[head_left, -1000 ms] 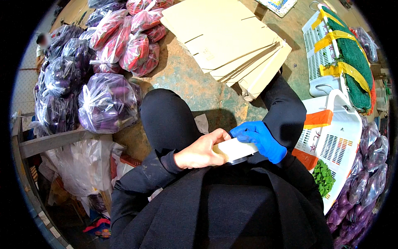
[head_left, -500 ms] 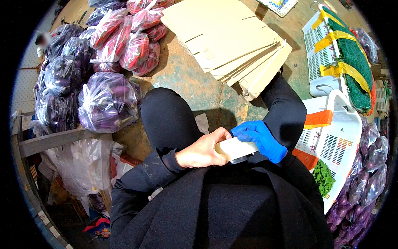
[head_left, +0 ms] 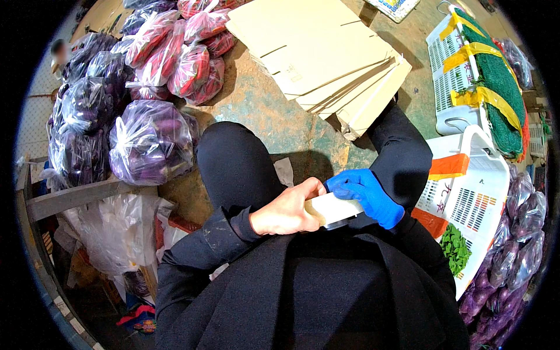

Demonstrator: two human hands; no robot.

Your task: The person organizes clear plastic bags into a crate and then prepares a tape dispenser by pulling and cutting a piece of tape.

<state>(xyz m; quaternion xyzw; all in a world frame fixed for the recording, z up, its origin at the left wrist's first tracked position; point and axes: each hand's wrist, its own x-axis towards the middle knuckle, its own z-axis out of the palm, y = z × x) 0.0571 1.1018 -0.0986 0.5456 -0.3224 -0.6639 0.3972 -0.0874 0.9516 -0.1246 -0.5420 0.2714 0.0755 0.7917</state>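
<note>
Fingers of my bare left hand (head_left: 284, 211) clamped left end of pale block (head_left: 332, 209); those of my blue-gloved right hand (head_left: 373, 199) closed over right end. Block lay between, touching both, neither hand nearer, long axis roughly left-right. Black clothing (head_left: 344, 286) spread below fingers; stained floor (head_left: 291, 131) and cardboard stack (head_left: 321, 52) lay beyond, white crate (head_left: 493, 178) stood rightward, bagged purple vegetables (head_left: 153, 146) leftward.

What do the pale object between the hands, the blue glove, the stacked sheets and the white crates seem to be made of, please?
Pale object: perhaps plastic or card; smooth, but partly covered.
Blue glove: fabric or rubber, unclear; matt, softly creased.
Sheets: likely cardboard; matt tan faces with cut slots.
White crates: probably moulded plastic; smooth, stiff-looking walls with rows of openings.
</note>
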